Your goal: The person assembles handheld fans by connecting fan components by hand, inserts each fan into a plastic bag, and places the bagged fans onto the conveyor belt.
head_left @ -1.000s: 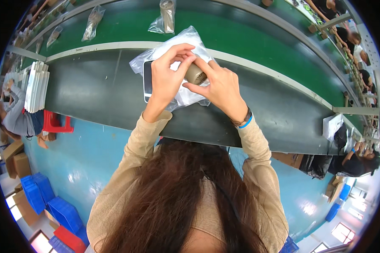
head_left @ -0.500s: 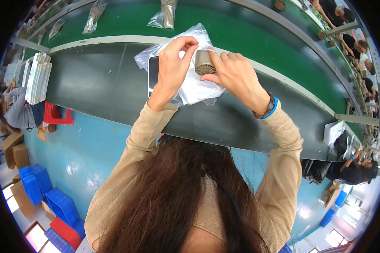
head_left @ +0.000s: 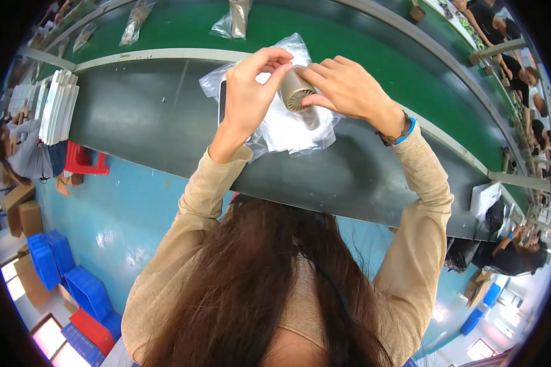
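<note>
My left hand is closed in a pinch, thumb against fingertips, at the upper edge of a clear plastic bag. Just beside it, my right hand grips a beige cylindrical fan with a round slatted grille at its near end. Fingers lie along its upper side and the thumb rests by the grille. The fan sits tilted over more clear bags and white sheeting on the dark worktable. A flat phone-like thing with a white edge is mostly hidden behind my left hand.
Beyond the pale rail runs a green conveyor belt carrying bagged items, including a beige one. White panels stand stacked at the worktable's left end. A red stool and blue crates are on the floor.
My right hand has shifted slightly right, and the fan has tilted, its grille end swinging right. My left hand keeps its pinch. The sheeting under the fan has spread a little to the right.
</note>
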`<state>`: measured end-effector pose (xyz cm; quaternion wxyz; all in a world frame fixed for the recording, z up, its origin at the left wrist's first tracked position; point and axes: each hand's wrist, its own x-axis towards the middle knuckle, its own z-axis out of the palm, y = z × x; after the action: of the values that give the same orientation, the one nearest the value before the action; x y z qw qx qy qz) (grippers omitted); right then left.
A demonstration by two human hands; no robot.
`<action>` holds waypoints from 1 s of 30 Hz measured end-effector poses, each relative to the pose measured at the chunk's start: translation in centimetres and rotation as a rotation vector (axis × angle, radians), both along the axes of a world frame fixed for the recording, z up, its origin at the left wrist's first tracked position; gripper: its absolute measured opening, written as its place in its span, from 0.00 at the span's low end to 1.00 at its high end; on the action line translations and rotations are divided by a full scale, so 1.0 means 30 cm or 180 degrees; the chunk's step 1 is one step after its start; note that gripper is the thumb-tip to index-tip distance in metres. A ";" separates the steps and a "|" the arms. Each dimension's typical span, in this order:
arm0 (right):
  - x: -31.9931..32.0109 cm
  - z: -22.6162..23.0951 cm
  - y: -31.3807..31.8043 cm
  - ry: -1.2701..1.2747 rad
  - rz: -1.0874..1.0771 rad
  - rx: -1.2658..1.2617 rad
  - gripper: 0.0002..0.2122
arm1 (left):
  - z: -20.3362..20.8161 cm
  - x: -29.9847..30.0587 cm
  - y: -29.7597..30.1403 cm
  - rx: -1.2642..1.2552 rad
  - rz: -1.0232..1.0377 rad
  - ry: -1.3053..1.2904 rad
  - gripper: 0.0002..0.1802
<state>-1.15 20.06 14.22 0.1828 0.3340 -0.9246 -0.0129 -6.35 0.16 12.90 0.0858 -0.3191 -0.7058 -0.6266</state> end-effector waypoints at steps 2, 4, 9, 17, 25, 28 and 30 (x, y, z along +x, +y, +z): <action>-0.001 -0.033 -0.005 0.0217 -0.0111 0.0024 0.22 | -0.009 -0.007 -0.010 -0.0046 0.0081 -0.0049 0.08; 0.006 -0.035 -0.013 0.0245 -0.0086 0.0103 0.21 | -0.019 -0.015 -0.015 -0.0089 0.0167 -0.0103 0.08; 0.000 0.002 0.009 0.0023 0.0052 0.0470 0.18 | -0.048 -0.015 -0.019 -0.0221 0.0183 -0.0154 0.08; -0.005 0.062 0.027 -0.2421 0.0221 -0.1270 0.11 | -0.054 -0.006 0.015 -0.0203 0.0016 -0.0244 0.09; 0.065 0.030 0.023 -0.2486 0.0177 -0.2847 0.03 | -0.026 -0.011 0.009 0.0113 -0.0701 -0.0795 0.11; 0.104 0.039 0.001 -0.2342 0.0083 -0.2922 0.02 | -0.013 0.002 0.005 0.0284 -0.0804 -0.0890 0.11; 0.123 0.048 -0.005 -0.1699 -0.0114 -0.2215 0.03 | 0.003 0.007 0.009 0.0352 -0.0842 -0.0978 0.10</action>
<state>2.53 19.90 15.67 0.0390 0.2280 -0.8943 0.3829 -6.13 0.43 12.97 -0.0886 -0.3045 -0.6271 -0.7115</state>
